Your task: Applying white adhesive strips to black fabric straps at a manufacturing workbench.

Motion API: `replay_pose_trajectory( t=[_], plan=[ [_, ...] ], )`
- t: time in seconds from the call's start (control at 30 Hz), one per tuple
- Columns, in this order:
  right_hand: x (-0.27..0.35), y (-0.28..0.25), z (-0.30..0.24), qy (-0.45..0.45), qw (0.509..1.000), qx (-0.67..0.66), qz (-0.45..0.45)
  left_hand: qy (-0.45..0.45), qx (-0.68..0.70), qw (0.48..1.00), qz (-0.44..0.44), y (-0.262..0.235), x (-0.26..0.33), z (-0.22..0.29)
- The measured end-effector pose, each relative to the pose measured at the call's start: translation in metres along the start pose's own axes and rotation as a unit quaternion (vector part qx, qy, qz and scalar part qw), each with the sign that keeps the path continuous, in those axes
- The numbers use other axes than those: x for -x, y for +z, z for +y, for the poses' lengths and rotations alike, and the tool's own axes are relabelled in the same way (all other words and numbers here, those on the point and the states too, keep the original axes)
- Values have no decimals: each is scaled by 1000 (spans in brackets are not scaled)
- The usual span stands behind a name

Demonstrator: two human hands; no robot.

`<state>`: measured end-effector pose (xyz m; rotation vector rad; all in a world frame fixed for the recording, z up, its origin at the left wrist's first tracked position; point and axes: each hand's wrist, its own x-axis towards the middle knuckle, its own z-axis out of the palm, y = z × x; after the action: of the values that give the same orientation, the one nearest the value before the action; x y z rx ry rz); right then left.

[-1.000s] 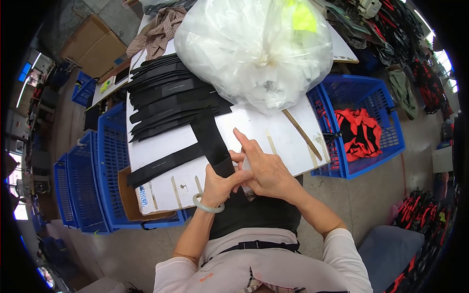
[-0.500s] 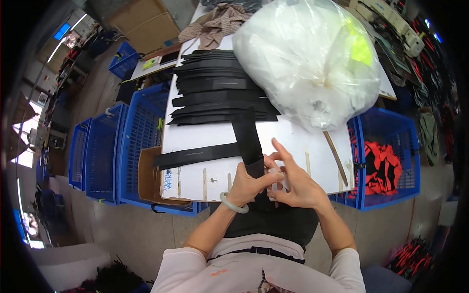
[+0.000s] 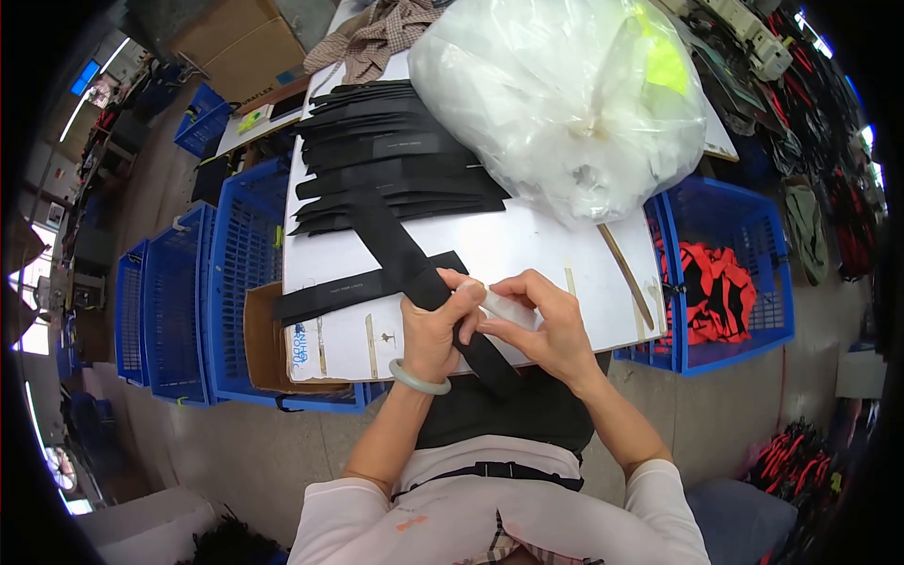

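Note:
My left hand (image 3: 435, 331) and my right hand (image 3: 544, 325) meet over the near edge of a white table (image 3: 527, 250). Together they pinch a small clear plastic piece (image 3: 504, 309) between the fingertips. A long black fabric strap (image 3: 414, 273) runs diagonally under my left hand and off the table edge toward my lap. A second black strap (image 3: 344, 292) lies crosswise beside it. A stack of several black straps (image 3: 391, 160) sits at the far left of the table. A pale green bangle (image 3: 419, 380) is on my left wrist.
A big clear plastic bag (image 3: 565, 94) stuffed with white plastic fills the table's far right. Blue crates (image 3: 202, 311) stand to the left, another blue crate (image 3: 720, 273) with red fabric to the right. An open cardboard box (image 3: 264, 344) sits under the table's left corner.
The view has shifted. My hands stay together at the table edge, still working the small clear piece over the black strap; the fingers have changed their grip slightly.

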<state>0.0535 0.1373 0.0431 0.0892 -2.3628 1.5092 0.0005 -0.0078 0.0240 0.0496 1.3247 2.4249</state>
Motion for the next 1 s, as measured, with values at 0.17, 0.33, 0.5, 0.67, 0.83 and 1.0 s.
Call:
replay_pose_trajectory(
  t=[0.17,0.33,0.5,0.67,0.83,1.0],
  plan=[
    [6,-4,5,68,987,-140,39,-109,196,970,96,-5,-12,3],
    [17,-17,-3,92,980,-126,-127,-168,296,936,92,-24,-21,3],
    [14,-9,-7,26,996,39,-79,-135,269,949,92,-13,-14,6],
    [20,0,-12,-28,994,91,-47,-56,218,969,98,1,-7,2],
    [22,-1,-12,-32,991,109,-68,-15,190,979,65,2,0,-5],
    [31,-19,-20,-71,987,128,-68,-49,288,954,72,-13,-11,2]
  ],
)
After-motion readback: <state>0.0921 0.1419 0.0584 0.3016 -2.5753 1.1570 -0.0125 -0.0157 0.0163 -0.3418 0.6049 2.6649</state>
